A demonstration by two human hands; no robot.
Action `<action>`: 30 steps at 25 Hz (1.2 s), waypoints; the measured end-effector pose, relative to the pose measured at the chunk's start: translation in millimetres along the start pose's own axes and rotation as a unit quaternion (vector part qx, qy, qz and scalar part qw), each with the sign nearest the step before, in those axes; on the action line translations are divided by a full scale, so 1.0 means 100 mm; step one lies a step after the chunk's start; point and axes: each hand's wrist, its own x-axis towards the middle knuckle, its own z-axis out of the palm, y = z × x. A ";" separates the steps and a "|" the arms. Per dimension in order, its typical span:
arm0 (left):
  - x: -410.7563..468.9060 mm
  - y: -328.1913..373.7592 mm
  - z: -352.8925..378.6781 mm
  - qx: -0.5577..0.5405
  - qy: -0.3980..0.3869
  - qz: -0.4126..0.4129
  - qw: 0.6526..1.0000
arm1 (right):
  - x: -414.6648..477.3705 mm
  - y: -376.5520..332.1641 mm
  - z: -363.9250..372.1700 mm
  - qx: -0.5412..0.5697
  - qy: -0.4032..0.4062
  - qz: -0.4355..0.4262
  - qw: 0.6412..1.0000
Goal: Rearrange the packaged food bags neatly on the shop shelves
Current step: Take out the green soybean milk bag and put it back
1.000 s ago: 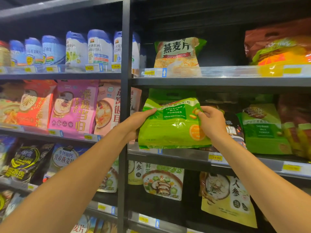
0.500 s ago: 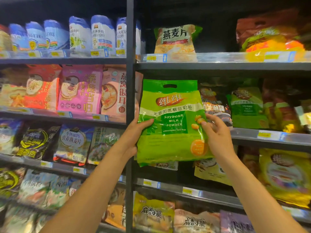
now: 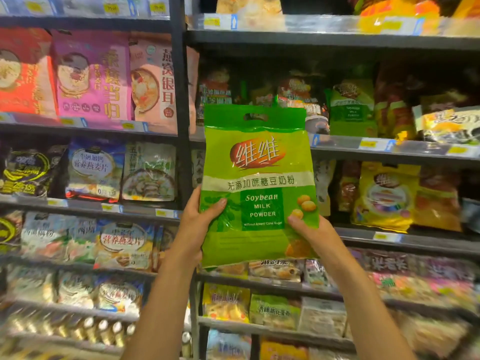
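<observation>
Green bag (image 3: 259, 188) of soybean milk powder is up in the air in front of the shelving, on no shelf at all. It is upright, its printed face toward the person holding it. The left hand (image 3: 198, 226) grips its lower left edge, thumb laid across the front and fingers curled out of sight behind. The right hand (image 3: 317, 236) does the same at the lower right edge, thumb pressed on the front just below the printed beans.

The bag blocks part of the middle shelf's price rail (image 3: 389, 148) and the dark packets standing behind its top edge. Just left of it runs the black upright post (image 3: 181, 100) that splits the two bays. A matching green bag (image 3: 353, 107) stands farther right on that middle shelf, and a yellow bag (image 3: 387, 196) sits one shelf lower. In the left bay a pink bag (image 3: 91, 76) stands among red and peach ones, with oat bags (image 3: 94, 170) below. The lowest shelves are too blurred to read.
</observation>
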 end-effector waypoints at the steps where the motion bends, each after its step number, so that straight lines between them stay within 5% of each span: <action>1: -0.08 -0.08 -0.02 0.000 0.003 -0.010 1.000 | -0.07 0.09 -0.02 0.007 0.004 0.011 1.000; 13: -0.37 -0.95 0.62 0.045 -0.065 -0.102 0.992 | -0.76 0.89 -0.78 0.019 0.165 0.112 0.980; 30: -0.13 -1.69 2.80 0.038 -0.101 -0.089 0.990 | -0.69 0.56 -2.95 -0.003 0.204 0.057 0.977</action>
